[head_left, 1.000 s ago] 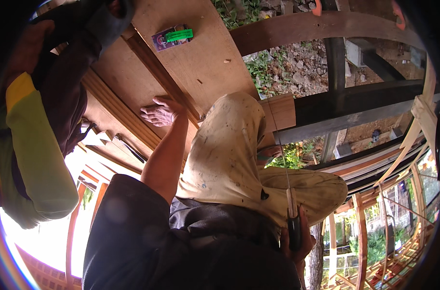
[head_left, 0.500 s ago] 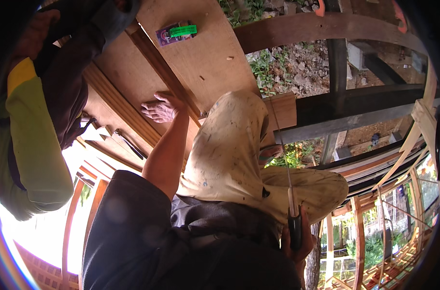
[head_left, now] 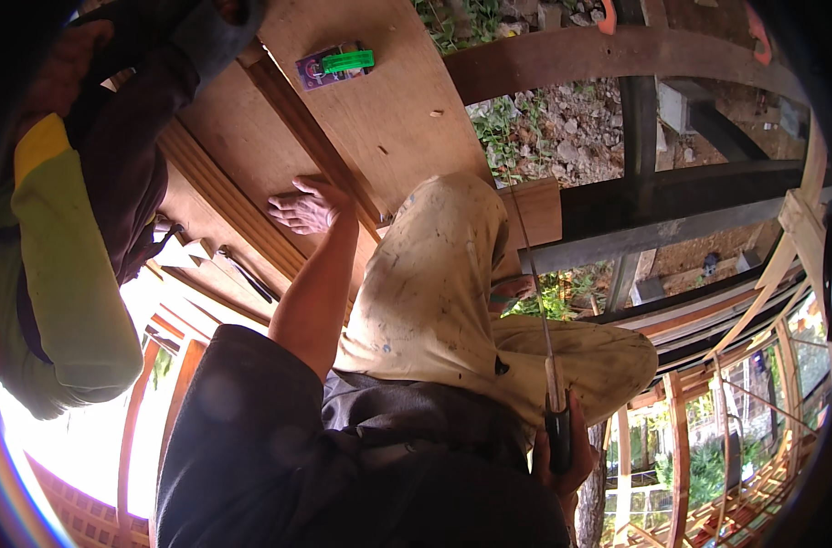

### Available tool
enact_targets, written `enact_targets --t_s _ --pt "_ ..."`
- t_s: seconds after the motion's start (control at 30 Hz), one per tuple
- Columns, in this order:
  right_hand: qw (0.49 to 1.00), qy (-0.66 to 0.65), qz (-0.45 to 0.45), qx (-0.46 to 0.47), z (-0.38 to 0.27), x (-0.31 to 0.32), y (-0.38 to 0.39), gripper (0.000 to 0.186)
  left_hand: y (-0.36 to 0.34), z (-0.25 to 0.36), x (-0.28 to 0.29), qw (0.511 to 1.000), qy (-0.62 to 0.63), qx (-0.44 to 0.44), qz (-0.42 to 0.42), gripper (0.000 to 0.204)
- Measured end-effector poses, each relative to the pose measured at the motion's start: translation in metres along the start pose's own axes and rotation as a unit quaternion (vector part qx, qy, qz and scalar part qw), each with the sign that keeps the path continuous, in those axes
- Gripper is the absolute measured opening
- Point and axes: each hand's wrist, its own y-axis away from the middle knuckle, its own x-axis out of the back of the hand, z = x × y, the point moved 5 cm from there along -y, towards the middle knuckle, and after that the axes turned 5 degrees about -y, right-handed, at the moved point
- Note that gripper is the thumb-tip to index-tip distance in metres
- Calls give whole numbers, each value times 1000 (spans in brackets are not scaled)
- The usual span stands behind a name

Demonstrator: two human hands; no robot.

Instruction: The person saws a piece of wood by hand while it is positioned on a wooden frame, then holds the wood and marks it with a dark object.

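Plywood surface (head_left: 388,105) beside rubble (head_left: 571,137) and timber framing (head_left: 677,457), carrying a purple packet (head_left: 312,75) with illegible print. The left hand (head_left: 306,208) lies flat, open; the right hand (head_left: 576,449) grips a saw (head_left: 552,379).

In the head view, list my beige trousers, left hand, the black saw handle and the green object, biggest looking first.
1. Beige trousers
2. Left hand
3. Black saw handle
4. Green object

That's apparent size only; distances from the camera differ.
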Motion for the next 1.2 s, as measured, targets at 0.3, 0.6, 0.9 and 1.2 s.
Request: enact_targets --t_s 0.3,0.6,0.9,1.2 --pt "1000 16 -1 17 -9 3 -6 63 4 9 14 1000 11 22 -18 88" --pt "998 -54 28 -6 -18 16 -12 62 11 11 14 1000 17 11 -19 91" --pt "996 -19 84 -20 -4 12 -9 73 11 19 15 999 -18 18 -48 85" --pt "983 -128 131 10 -6 -11 -20 69 2 10 -3 999 -21 14 -34 85"
